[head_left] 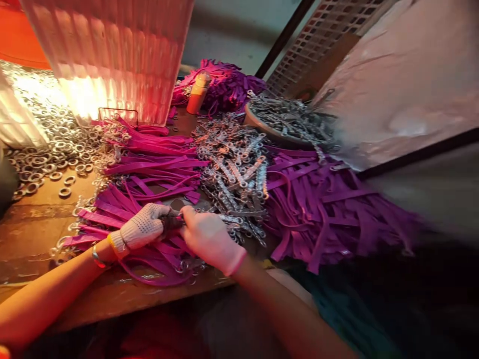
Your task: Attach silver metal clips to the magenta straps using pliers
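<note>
My left hand [144,227], in a white dotted glove with dark coverings at the fingertips, is closed in a pinch. My right hand [209,239], in a pale glove, is closed against it, thumb and forefinger together. A bit of purple strap shows between the two sets of fingertips; the fingers hide most of it. Beneath the hands lie magenta straps [157,167] in bundles, metal rings at their left ends. Just beyond my right hand is a heap of silver metal chain-like pieces [234,172].
Loose metal rings [56,154] cover the table's left side beside a ribbed translucent panel [123,60]. An orange bottle [198,93] stands at the back by more purple straps [232,82]. A bowl [258,122] of metal pieces and a purple strap pile [322,204] are at the right.
</note>
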`<action>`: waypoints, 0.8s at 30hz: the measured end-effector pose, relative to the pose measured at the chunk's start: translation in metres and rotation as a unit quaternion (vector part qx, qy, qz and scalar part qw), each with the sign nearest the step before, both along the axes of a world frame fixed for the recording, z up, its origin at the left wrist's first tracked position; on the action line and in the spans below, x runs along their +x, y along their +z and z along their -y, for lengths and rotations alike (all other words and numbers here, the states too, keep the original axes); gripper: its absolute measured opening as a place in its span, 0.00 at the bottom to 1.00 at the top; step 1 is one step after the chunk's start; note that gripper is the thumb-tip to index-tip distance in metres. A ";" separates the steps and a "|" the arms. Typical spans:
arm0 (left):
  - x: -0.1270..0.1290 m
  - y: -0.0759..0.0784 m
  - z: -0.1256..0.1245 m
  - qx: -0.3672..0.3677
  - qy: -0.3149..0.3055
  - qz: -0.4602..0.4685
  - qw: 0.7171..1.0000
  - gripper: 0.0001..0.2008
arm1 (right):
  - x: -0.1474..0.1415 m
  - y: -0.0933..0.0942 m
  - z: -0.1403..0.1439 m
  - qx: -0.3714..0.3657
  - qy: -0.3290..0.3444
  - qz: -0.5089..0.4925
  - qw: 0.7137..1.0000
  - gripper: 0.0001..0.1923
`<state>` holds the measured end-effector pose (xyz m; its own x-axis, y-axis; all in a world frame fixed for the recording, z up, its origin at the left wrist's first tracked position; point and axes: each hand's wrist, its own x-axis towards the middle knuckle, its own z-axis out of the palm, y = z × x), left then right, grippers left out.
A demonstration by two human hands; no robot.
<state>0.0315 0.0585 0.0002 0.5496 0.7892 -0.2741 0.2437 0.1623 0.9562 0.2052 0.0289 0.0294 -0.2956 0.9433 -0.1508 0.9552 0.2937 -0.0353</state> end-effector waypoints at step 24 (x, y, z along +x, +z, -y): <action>0.001 0.017 -0.013 -0.400 0.166 0.258 0.864 0.15 | 0.097 -0.037 -0.099 0.131 -0.219 -0.127 0.959 0.15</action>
